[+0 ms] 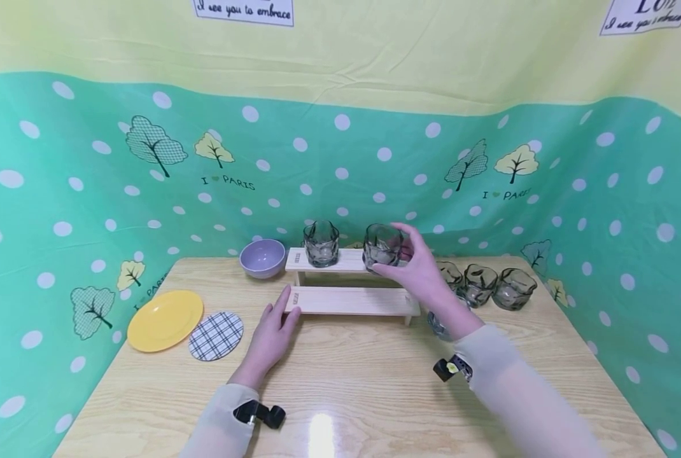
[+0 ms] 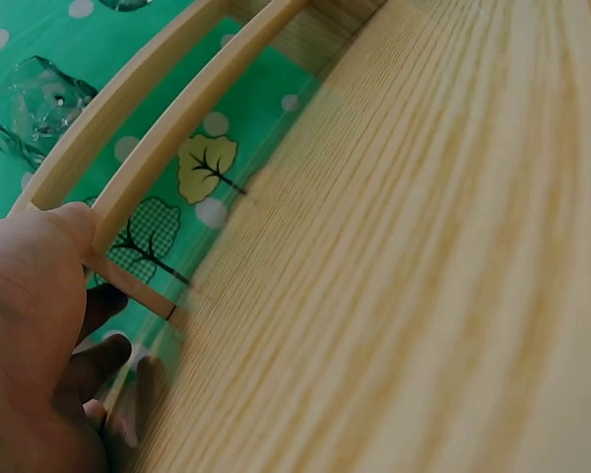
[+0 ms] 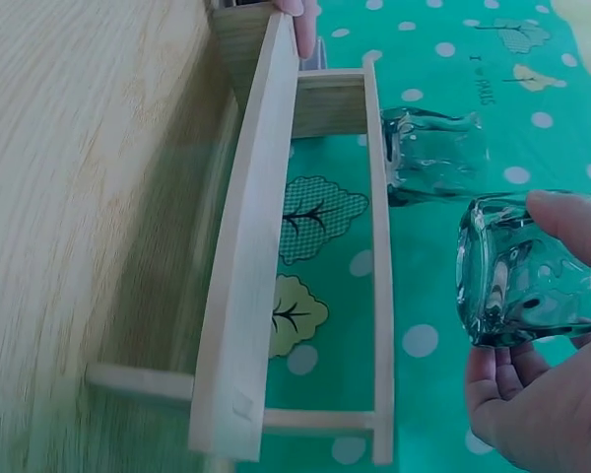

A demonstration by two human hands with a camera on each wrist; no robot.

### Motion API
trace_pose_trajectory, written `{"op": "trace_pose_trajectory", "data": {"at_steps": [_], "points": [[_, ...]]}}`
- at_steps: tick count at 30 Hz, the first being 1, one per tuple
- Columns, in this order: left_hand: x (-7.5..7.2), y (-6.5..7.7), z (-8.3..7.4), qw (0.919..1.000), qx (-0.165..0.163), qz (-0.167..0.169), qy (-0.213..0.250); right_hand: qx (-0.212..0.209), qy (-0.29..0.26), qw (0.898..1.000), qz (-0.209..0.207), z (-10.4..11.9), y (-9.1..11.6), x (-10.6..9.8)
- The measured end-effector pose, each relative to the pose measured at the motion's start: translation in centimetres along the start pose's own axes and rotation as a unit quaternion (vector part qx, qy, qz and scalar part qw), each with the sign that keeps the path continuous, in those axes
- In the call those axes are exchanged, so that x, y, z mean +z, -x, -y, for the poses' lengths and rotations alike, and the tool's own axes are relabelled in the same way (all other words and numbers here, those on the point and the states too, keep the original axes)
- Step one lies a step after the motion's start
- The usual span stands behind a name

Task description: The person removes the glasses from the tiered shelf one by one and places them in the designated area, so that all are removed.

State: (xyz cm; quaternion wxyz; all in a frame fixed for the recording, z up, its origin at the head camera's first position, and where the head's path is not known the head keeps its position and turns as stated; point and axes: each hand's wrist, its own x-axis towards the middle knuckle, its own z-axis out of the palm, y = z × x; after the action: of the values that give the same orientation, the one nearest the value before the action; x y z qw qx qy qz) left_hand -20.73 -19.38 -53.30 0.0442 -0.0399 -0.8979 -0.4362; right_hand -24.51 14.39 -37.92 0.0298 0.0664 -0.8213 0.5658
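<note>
A two-tier wooden shelf (image 1: 352,301) stands on the table, one grey glass cup (image 1: 321,244) upright on its upper board near the left end. My right hand (image 1: 417,266) grips a second grey glass cup (image 3: 517,271) between thumb and fingers. The right wrist view shows a gap between this cup's base and the upper board. My left hand (image 1: 273,332) holds the left end of the lower board, its thumb (image 2: 67,225) against the wood and the other fingers around the end, partly hidden.
Right of the shelf are several more glass cups (image 1: 515,289), one partly behind my right forearm. At the left are a purple bowl (image 1: 263,259), a yellow plate (image 1: 165,321) and a checked oval mat (image 1: 216,336). A green dotted cloth (image 1: 294,165) hangs behind the table.
</note>
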Motion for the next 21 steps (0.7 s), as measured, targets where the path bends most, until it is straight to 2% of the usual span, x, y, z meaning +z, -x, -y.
{"op": "trace_pose_trajectory", "data": {"at_steps": [4, 11, 21], "points": [[0.0, 0.0, 0.0, 1.0000, -0.002, 0.001, -0.002, 0.003, 0.005, 1.000, 0.002, 0.1, 0.7, -0.9], [-0.1, 0.0, -0.1, 0.9999, -0.010, 0.008, -0.002, -0.020, 0.001, 1.000, 0.011, 0.1, 2.1, -2.6], [-0.2, 0.0, -0.2, 0.9999, -0.005, 0.009, 0.001, -0.036, 0.036, 0.999, 0.004, -0.2, 4.0, -4.9]]}}
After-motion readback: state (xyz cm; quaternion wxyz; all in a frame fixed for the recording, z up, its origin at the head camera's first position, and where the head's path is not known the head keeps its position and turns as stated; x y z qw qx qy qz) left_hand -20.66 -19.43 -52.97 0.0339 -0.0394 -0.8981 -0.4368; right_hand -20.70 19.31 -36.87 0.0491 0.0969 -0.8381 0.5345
